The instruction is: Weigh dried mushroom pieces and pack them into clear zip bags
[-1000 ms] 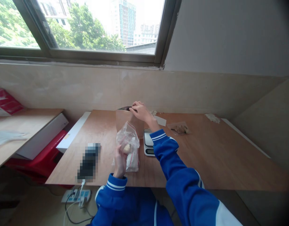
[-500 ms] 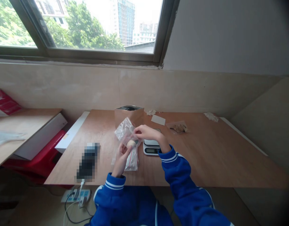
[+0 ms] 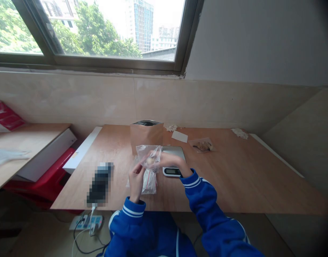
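Note:
A clear plastic bag [image 3: 142, 150] is held up above the table in front of the brown pouch. My left hand [image 3: 136, 180] pinches its lower left edge between thumb and fingers. My right hand [image 3: 166, 159] reaches in from the right, its fingertips showing through the film. At those fingertips is a small pale round piece [image 3: 150, 161]; its kind is too small to make out. More clear zip bags with a red line [image 3: 149, 184] lie flat on the table below. Just right stands a digital kitchen scale [image 3: 172, 172], partly covered by my right forearm.
Behind the bag stands an open brown paper pouch [image 3: 146, 137]. A white card [image 3: 179, 136] and a clear bag of brownish pieces [image 3: 203, 145] lie farther right. A pixelated phone-like object [image 3: 100, 184] with a cable lies left. A power strip [image 3: 86, 222] is below the table edge.
The clear bag has swung down and right, now in front of my right fingers. The pale round piece, earlier at my left thumb, is now at my right fingertips.

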A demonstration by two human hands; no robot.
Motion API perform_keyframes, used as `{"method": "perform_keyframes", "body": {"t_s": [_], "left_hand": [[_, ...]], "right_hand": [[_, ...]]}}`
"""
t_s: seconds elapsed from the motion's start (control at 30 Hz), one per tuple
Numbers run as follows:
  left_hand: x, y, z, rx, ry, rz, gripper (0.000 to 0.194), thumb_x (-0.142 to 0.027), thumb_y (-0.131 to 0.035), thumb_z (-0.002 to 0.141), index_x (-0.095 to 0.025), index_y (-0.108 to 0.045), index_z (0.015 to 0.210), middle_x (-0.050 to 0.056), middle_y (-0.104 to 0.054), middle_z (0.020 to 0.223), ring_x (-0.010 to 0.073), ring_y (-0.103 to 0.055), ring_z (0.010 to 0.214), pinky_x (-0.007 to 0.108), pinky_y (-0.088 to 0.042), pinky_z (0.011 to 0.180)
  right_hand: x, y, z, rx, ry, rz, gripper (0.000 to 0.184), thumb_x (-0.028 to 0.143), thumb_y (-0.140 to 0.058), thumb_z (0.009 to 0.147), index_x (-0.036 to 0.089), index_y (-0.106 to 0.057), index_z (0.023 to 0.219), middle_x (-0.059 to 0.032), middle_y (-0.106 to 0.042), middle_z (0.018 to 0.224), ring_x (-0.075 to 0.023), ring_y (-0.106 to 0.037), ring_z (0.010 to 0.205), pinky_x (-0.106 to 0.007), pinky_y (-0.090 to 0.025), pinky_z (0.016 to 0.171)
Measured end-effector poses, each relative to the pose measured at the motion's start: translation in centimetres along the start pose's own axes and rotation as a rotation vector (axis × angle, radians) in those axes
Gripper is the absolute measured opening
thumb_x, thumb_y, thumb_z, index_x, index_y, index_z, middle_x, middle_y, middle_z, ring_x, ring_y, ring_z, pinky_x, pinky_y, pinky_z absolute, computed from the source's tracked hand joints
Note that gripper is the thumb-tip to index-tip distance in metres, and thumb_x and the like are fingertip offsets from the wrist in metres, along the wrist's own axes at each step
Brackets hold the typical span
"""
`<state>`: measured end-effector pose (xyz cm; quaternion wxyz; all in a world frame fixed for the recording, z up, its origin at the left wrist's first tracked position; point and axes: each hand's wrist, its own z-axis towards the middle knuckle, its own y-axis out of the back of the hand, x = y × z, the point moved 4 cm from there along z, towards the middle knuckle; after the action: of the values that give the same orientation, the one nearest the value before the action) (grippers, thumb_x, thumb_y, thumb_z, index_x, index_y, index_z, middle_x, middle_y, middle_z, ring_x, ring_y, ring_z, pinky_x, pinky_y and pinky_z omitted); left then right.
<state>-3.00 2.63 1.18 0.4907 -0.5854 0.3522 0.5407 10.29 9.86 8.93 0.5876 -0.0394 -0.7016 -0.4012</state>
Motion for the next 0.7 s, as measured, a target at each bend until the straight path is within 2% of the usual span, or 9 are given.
{"method": "perform_keyframes", "body": {"t_s": [0.1, 0.2, 0.47, 0.53, 0.6, 0.7], "left_hand": [[-0.2, 0.8, 0.1, -0.076, 0.002, 0.049, 0.032, -0.034, -0.067, 0.079, -0.017, -0.073, 0.106, 0.009, -0.073, 0.107, 0.0279, -0.064, 0.107, 0.040, -0.049, 0.094], [-0.7, 1.2, 0.0, -0.129, -0.028, 0.094, 0.028, -0.032, -0.067, 0.078, -0.017, -0.075, 0.100, 0.007, -0.074, 0.103, 0.0277, -0.066, 0.103, 0.038, -0.051, 0.090], [-0.8, 2.2, 0.1, -0.242, -0.037, 0.162, 0.031, -0.035, -0.066, 0.077, -0.016, -0.074, 0.100, 0.007, -0.075, 0.095, 0.0239, -0.069, 0.089, 0.033, -0.053, 0.081], [-0.8, 2.7, 0.2, -0.266, -0.020, 0.176, 0.033, -0.038, -0.066, 0.076, -0.016, -0.074, 0.099, 0.007, -0.075, 0.091, 0.0221, -0.069, 0.083, 0.032, -0.052, 0.078], [-1.0, 3.3, 0.2, -0.284, -0.023, 0.176, 0.035, -0.041, -0.067, 0.077, -0.015, -0.073, 0.099, 0.007, -0.075, 0.087, 0.0202, -0.068, 0.078, 0.030, -0.051, 0.076], [-1.4, 3.8, 0.3, -0.287, -0.055, 0.155, 0.035, -0.044, -0.067, 0.077, -0.015, -0.072, 0.095, 0.005, -0.072, 0.083, 0.0181, -0.066, 0.077, 0.028, -0.050, 0.076]], "right_hand": [[-0.8, -0.1, 0.1, -0.001, 0.009, 0.062, 0.036, 0.042, -0.069, 0.078, 0.019, -0.067, 0.106, -0.0036, -0.070, 0.100, -0.0196, -0.064, 0.091, -0.029, -0.050, 0.079], [-0.8, 0.2, 0.2, -0.005, 0.000, 0.098, 0.037, 0.039, -0.068, 0.079, 0.017, -0.066, 0.109, -0.0042, -0.069, 0.099, -0.0199, -0.064, 0.090, -0.028, -0.050, 0.078], [-0.1, 1.3, 1.2, -0.046, -0.013, 0.253, 0.042, 0.039, -0.074, 0.072, 0.015, -0.062, 0.104, -0.0044, -0.068, 0.094, -0.0174, -0.064, 0.082, -0.028, -0.052, 0.072], [0.2, 2.4, 1.3, -0.124, 0.007, 0.295, 0.041, 0.038, -0.076, 0.071, 0.018, -0.057, 0.102, -0.0024, -0.066, 0.090, -0.0161, -0.064, 0.080, -0.028, -0.053, 0.071], [0.8, 4.0, 1.6, -0.267, 0.050, 0.319, 0.041, 0.037, -0.077, 0.070, 0.020, -0.053, 0.098, -0.0010, -0.064, 0.089, -0.0154, -0.064, 0.081, -0.028, -0.054, 0.072], [2.3, 7.2, 2.5, -0.615, 0.190, 0.294, 0.041, 0.039, -0.073, 0.074, 0.023, -0.048, 0.102, -0.0018, -0.063, 0.097, -0.0154, -0.064, 0.088, -0.029, -0.053, 0.078]]}}
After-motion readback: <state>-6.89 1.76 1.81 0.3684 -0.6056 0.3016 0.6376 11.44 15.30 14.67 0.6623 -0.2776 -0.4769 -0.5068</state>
